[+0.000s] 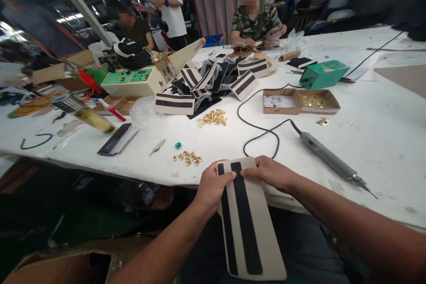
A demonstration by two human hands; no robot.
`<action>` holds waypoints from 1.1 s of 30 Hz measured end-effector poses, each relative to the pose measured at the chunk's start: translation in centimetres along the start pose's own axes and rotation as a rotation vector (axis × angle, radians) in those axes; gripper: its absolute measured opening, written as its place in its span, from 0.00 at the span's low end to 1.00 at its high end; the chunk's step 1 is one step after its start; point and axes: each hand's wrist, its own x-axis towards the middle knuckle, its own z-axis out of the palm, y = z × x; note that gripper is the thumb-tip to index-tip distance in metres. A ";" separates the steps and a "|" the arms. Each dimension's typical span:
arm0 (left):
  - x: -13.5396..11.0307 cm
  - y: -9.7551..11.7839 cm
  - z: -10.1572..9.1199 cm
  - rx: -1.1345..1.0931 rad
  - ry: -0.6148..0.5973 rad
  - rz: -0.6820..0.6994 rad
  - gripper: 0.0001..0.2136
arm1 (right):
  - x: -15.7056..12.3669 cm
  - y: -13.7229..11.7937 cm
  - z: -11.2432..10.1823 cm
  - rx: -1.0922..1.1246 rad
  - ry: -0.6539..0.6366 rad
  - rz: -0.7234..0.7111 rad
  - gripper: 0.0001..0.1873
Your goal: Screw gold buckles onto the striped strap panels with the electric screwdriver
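Observation:
A long beige panel [269, 235] with rounded corners and two black strips lies lengthwise toward me, past the table's front edge and over my lap. My left hand [213, 184] grips its far left corner, thumb pressed on the wider black strip. From the right, my right hand [271, 172] holds the far right corner, its thumb also on that strip. Both thumbs sit close together near a small spot on the strip. The fingers beneath the panel are hidden. Nearest on the table are a small pile of gold metal fittings [188, 158] and a blue ring-shaped piece [178, 145].
A corded grey electric screwdriver [328, 156] lies at right, its cable looping to a green box [324, 74]. Behind are more gold fittings [214, 117], stacked striped panels [175, 103], a cardboard tray [319, 101] and a cream machine [133, 80]. A co-worker [254, 22] sits opposite.

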 end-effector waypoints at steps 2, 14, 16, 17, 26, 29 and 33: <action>0.8 -0.4 -0.1 0.046 0.016 -0.007 0.19 | 0.9 0.1 0.1 -0.053 0.035 0.027 0.14; 3.7 -1.5 -0.4 0.404 0.083 0.030 0.13 | 3.7 0.3 0.3 -0.272 0.052 0.065 0.08; 3.8 -1.5 -0.3 0.437 0.086 0.045 0.13 | 3.7 0.3 0.3 -0.304 0.060 0.049 0.06; 3.9 -1.5 -0.3 0.454 0.086 0.054 0.13 | 3.7 0.3 0.3 -0.315 0.063 0.038 0.06; 3.7 -0.7 -0.3 0.642 0.092 0.206 0.17 | 3.9 0.3 0.6 -0.325 0.116 -0.054 0.09; 3.1 -0.7 -0.5 0.828 0.139 0.426 0.25 | 3.7 0.2 0.6 -0.303 0.138 -0.073 0.09; 3.2 -1.9 -1.5 1.125 0.090 0.833 0.17 | 2.8 -0.2 0.5 -0.251 0.193 -0.134 0.05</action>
